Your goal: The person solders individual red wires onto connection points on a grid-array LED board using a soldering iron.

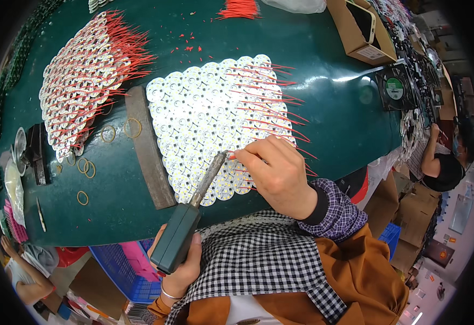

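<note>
In my left hand is a dark green soldering gun, its metal barrel slanting up and right. The tip rests on or just above a panel of round white LED boards, lying flat on the table. My right hand is over the panel's lower right part, thumb and forefinger pinched on a thin red wire beside the tip. Whether the tip touches the wire I cannot tell. Other red wires stick out rightward from the boards along the right side. My right hand covers some boards.
A dark metal bar lies along the panel's left edge. Farther left are rubber bands and stacked LED boards with red wires. A bundle of red wires, a cardboard box and a black fan sit beyond. Other people are at both sides.
</note>
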`<state>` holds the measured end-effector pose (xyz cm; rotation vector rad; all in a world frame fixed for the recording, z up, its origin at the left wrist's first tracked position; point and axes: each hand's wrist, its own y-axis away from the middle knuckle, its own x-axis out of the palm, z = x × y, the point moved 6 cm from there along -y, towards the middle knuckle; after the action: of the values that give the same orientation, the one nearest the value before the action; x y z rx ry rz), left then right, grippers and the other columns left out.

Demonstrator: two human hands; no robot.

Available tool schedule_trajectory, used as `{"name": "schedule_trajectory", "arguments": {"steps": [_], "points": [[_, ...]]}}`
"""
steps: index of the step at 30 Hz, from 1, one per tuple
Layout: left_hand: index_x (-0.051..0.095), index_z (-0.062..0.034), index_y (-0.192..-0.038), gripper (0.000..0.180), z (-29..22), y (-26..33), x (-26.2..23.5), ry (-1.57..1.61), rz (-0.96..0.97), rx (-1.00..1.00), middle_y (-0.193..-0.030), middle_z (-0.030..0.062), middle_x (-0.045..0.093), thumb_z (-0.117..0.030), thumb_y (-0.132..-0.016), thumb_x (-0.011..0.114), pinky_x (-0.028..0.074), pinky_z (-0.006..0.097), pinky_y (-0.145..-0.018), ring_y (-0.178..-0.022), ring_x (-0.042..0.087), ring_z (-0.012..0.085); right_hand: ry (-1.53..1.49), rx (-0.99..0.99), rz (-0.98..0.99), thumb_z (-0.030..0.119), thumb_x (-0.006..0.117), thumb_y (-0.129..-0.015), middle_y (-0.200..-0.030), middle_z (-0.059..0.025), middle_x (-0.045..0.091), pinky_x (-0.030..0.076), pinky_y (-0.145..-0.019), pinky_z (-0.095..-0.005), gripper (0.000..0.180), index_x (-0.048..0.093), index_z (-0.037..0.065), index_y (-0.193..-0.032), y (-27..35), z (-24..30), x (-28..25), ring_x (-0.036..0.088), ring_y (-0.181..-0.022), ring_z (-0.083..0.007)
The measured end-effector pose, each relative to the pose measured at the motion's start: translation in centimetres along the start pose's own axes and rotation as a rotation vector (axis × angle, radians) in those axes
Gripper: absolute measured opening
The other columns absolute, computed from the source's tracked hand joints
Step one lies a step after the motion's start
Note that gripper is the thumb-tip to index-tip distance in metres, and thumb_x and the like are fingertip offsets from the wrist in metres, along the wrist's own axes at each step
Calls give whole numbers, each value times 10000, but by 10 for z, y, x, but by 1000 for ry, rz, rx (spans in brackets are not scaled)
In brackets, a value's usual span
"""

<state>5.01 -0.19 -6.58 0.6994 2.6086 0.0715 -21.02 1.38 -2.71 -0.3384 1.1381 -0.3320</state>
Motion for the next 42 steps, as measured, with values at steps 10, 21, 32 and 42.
{"name": "schedule_trajectory", "arguments": {"steps": [10,21,32,42], "points": [[679,21,-1118,239,0,1,-1,-11,-48,62,-936,63,691,13,-891,752,519,276,-670,-766,632,129,-6,26,8,-62,715,-698,-844,-76,630,507,-628,-344,240,717,1,-930,-2,2,-1,627,-732,-225],[640,35,-1253,370,-1,1,-4,11,-19,112,-1129,121,701,60,-892,721,539,266,-710,-844,651,136,3,1,28,33,710,-753,-864,-65,583,491,-669,-342,177,670,12,-924,-2,2,-1,606,-770,-217],[707,59,-1030,256,-1,-6,4,39,-78,11,-928,174,685,30,-781,760,534,331,-664,-757,680,281,-35,30,39,-56,710,-719,-883,-82,613,512,-642,-344,252,714,-5,-966,0,0,-1,626,-754,-227],[684,41,-1077,241,15,6,-2,38,-47,-19,-929,114,680,32,-843,741,508,293,-632,-720,636,189,-31,23,16,16,702,-758,-858,-71,582,496,-665,-340,180,675,-2,-934,0,-1,0,613,-777,-220]]}}
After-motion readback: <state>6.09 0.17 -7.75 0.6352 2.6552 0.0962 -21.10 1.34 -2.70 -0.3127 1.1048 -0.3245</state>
